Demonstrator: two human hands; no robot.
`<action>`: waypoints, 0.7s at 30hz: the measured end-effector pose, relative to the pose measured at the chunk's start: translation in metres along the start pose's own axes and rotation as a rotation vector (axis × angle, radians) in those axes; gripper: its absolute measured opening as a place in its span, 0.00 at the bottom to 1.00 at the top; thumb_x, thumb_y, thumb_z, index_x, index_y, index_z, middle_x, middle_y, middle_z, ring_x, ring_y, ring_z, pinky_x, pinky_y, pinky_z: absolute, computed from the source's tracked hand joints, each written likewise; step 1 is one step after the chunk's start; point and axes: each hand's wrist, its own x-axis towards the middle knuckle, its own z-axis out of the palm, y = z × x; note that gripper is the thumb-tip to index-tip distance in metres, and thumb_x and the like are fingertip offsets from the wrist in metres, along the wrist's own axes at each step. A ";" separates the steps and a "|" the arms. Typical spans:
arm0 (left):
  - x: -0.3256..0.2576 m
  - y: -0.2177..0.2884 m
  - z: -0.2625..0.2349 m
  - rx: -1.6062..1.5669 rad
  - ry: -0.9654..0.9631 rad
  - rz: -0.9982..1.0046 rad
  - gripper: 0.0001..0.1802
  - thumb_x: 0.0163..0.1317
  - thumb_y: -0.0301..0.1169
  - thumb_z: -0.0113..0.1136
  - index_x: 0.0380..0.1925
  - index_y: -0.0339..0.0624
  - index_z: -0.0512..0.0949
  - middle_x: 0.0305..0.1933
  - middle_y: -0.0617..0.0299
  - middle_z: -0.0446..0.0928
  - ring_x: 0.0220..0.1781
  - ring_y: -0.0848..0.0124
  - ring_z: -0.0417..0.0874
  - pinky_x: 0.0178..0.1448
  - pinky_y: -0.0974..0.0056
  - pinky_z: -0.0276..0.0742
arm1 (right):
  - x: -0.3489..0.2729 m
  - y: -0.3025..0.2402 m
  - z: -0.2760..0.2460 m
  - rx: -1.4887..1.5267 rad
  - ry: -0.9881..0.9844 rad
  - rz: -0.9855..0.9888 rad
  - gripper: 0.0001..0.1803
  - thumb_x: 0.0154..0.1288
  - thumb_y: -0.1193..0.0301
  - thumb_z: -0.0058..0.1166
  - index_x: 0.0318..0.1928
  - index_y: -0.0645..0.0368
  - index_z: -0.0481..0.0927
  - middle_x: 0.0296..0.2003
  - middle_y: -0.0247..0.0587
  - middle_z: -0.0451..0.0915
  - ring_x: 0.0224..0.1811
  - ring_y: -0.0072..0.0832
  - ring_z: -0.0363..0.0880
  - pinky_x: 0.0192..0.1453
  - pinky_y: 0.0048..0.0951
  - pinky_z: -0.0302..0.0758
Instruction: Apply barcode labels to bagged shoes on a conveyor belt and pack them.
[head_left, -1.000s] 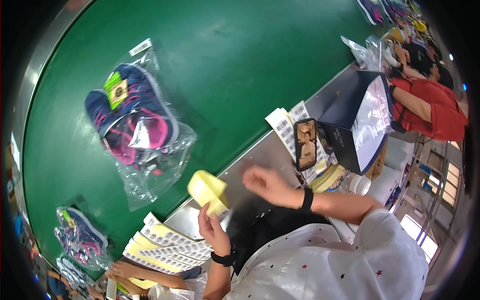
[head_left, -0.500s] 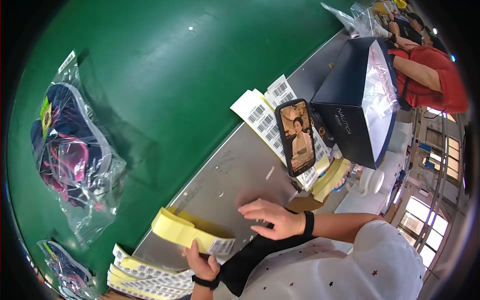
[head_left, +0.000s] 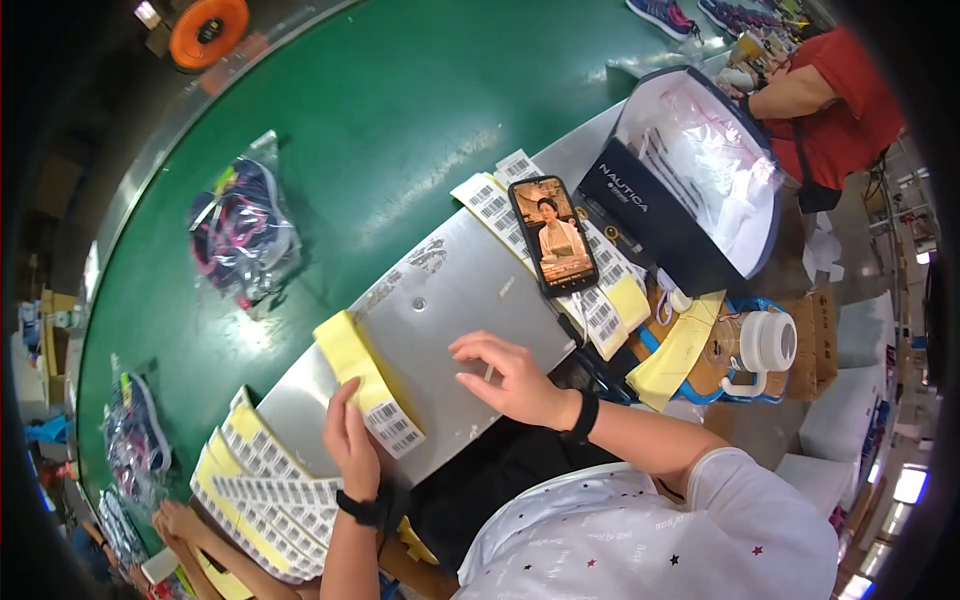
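A folded strip of yellow backing paper [head_left: 358, 362] lies on the grey metal ledge, its near end bearing white barcode labels [head_left: 393, 425]. My left hand [head_left: 352, 445] is at the left side of this strip, fingers stretched out close to its edge; whether they touch it I cannot tell. To the right, my right hand [head_left: 515, 380] hovers over the ledge with thumb and fingers apart. A small pale mark shows between those fingers, too small to name. Both wrists wear black bands. On the green belt lies a clear bag with dark blue and pink shoes [head_left: 245, 235].
More label sheets [head_left: 275, 490] fan out at lower left, near another person's hands [head_left: 180, 525]. A phone [head_left: 553, 235] leans on labels beside a dark blue box [head_left: 655, 195] holding clear bags. A second bagged pair [head_left: 135, 430] sits farther left. A white-lidded jug [head_left: 765, 345] stands right.
The view has turned and shifted. My left hand has gone from holding the strip's near end to lying beside it with straighter fingers. My right hand stays spread. Another person's hands now show more fully.
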 end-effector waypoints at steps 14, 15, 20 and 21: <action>-0.165 0.015 0.042 -0.261 0.066 -0.073 0.29 0.67 0.20 0.52 0.68 0.34 0.59 0.66 0.45 0.70 0.65 0.60 0.75 0.68 0.60 0.68 | -0.033 0.009 0.032 0.059 -0.253 -0.001 0.17 0.64 0.64 0.58 0.32 0.71 0.80 0.19 0.47 0.78 0.23 0.22 0.78 0.29 0.31 0.73; -0.183 -0.007 0.033 -0.225 0.030 -0.163 0.25 0.67 0.20 0.53 0.64 0.32 0.65 0.63 0.47 0.73 0.62 0.61 0.77 0.67 0.61 0.70 | -0.027 0.010 0.031 0.119 -0.225 0.058 0.17 0.64 0.65 0.58 0.33 0.71 0.80 0.20 0.46 0.79 0.23 0.22 0.78 0.28 0.31 0.74; -0.288 -0.147 -0.018 0.369 0.146 -0.585 0.16 0.63 0.32 0.59 0.45 0.31 0.79 0.37 0.46 0.83 0.40 0.57 0.86 0.47 0.59 0.80 | 0.001 0.015 0.034 0.169 -0.204 0.138 0.13 0.67 0.69 0.57 0.43 0.69 0.81 0.29 0.36 0.84 0.29 0.16 0.79 0.34 0.24 0.76; -0.290 -0.152 -0.022 0.409 0.091 -0.715 0.15 0.64 0.33 0.59 0.44 0.31 0.80 0.37 0.48 0.83 0.39 0.58 0.86 0.46 0.59 0.80 | 0.003 0.019 0.036 0.166 -0.132 0.091 0.13 0.66 0.69 0.58 0.39 0.70 0.81 0.26 0.39 0.83 0.26 0.18 0.78 0.31 0.26 0.75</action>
